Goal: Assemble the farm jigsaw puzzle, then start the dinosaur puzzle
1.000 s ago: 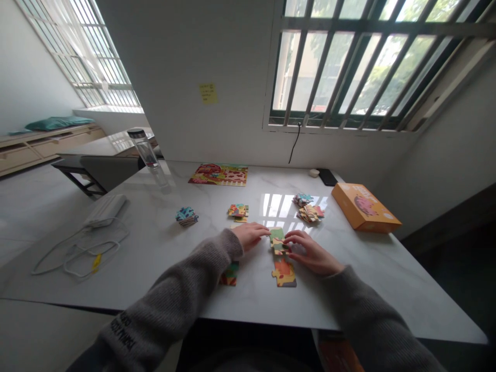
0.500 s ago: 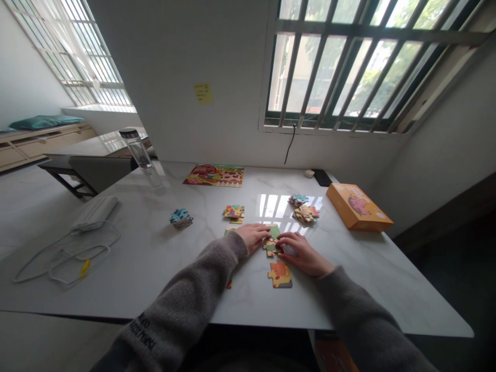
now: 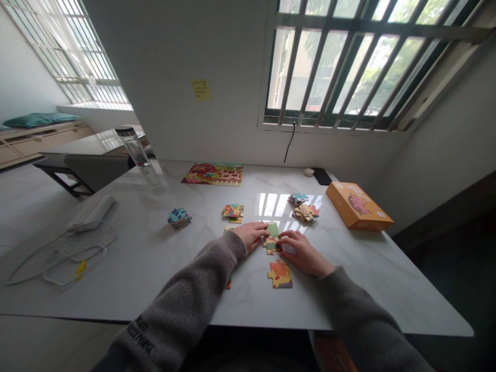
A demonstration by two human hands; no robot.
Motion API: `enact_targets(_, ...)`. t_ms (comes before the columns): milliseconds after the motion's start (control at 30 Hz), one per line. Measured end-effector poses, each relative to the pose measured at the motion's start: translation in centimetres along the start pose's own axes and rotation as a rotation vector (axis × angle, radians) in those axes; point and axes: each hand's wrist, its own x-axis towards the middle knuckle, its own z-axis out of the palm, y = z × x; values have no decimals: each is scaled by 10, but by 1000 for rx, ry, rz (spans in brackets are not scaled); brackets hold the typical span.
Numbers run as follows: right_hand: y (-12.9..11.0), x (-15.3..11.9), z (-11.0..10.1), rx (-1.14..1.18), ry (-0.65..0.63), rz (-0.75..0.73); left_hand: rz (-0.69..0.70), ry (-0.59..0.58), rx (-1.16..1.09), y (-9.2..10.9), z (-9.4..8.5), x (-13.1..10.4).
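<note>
My left hand (image 3: 252,235) lies on the table with its fingertips on the left side of two joined green and yellow puzzle pieces (image 3: 272,238). At their right edge, my right hand (image 3: 302,251) has its fingers curled, thumb and fingertips pressed on the lower piece. An orange and yellow piece (image 3: 280,274) lies apart, just below the joined ones. More pieces are partly hidden under my left forearm. Beyond my left hand sits a small stack of puzzle pieces (image 3: 233,211).
A blue stack (image 3: 179,218) is at the left, with a white device (image 3: 92,213) and cable. Behind are a picture card (image 3: 213,174) and a glass bottle (image 3: 134,146). At the right are piece piles (image 3: 306,212), an orange box (image 3: 358,205) and a black phone (image 3: 322,176).
The upper and lower green pieces now sit closer together, with the lower one flatter between my hands. The view has shifted slightly.
</note>
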Motion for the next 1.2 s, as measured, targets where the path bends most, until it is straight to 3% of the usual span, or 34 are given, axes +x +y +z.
enact_targets(567, -5, 2, 0, -62, -21, -16, 19, -21, -9, 6, -5, -2)
enact_targets(833, -5, 3, 8, -147, 4, 52, 37, 72, -122, -3, 0, -1)
enact_targets(1067, -4, 8, 7, -166, 28, 67, -34, 1, -40, 5, -5, 2)
enact_targets(1200, -5, 6, 5, -155, 30, 74, -42, 155, 18, -7, -24, -5)
